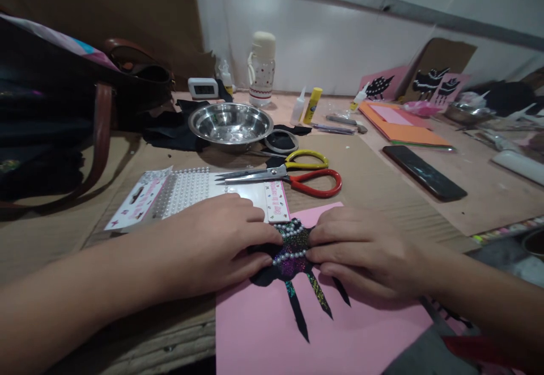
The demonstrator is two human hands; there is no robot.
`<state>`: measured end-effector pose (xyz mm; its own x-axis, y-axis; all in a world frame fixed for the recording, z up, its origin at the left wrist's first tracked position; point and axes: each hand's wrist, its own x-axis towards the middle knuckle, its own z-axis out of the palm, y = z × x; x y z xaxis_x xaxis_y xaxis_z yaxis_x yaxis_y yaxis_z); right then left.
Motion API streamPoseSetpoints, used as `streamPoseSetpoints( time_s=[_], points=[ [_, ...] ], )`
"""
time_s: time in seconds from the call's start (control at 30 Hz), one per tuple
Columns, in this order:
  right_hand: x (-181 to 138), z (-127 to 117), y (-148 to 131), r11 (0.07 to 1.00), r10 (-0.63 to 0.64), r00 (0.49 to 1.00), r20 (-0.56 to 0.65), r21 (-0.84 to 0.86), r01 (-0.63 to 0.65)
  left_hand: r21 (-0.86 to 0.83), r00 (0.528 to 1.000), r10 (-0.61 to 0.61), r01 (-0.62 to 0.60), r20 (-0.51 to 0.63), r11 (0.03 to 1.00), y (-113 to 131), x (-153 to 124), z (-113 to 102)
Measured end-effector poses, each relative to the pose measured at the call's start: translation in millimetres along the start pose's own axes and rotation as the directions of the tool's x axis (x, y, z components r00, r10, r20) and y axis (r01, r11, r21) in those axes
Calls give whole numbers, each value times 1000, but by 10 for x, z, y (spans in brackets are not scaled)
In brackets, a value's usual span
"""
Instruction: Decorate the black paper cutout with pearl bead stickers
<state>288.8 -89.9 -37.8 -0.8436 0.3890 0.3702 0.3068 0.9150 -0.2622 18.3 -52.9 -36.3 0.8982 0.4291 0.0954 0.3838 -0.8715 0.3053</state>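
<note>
A black cutout point(300, 318) with glittery patches and long pointed strips lies on a sheet of pink paper point(255, 335). Short rows of pearl stickers cross its upper part, and a lower pearl strip point(289, 257) runs between my hands. My left hand point(225, 244) comes in from the left, its thumb at the strip's left end and index finger on the cutout. From the other side, my right hand point(361, 250) bends its fingers onto the cutout, their tips at the strip's right end; its thumb is hidden. Behind my left hand lies a pearl sticker sheet point(187, 188).
Scissors point(276, 174) with yellow and red handles lie beyond the paper. Further back are a metal bowl point(230, 123), a bottle point(262, 69) and a glue stick point(313, 106). A phone point(425, 172) rests at right, a dark bag point(51, 109) at left.
</note>
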Motion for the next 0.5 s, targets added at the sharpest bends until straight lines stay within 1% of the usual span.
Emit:
streamPoseSetpoints(
  time_s=[0.27, 0.4, 0.5],
  points=[
    [10, -7, 15, 1000, -4, 1000, -9, -2, 4, 10, 1000, 2, -2, 2, 1000, 0, -12, -8],
    [-2, -58, 40, 994, 59, 998, -33, 96, -56, 21, 1000, 14, -14, -21, 1000, 3, -28, 13],
    [-6, -89, 63, 988, 115, 992, -53, 110, -109, -14, 999, 27, -28, -43, 1000, -27, -41, -21]
  ],
)
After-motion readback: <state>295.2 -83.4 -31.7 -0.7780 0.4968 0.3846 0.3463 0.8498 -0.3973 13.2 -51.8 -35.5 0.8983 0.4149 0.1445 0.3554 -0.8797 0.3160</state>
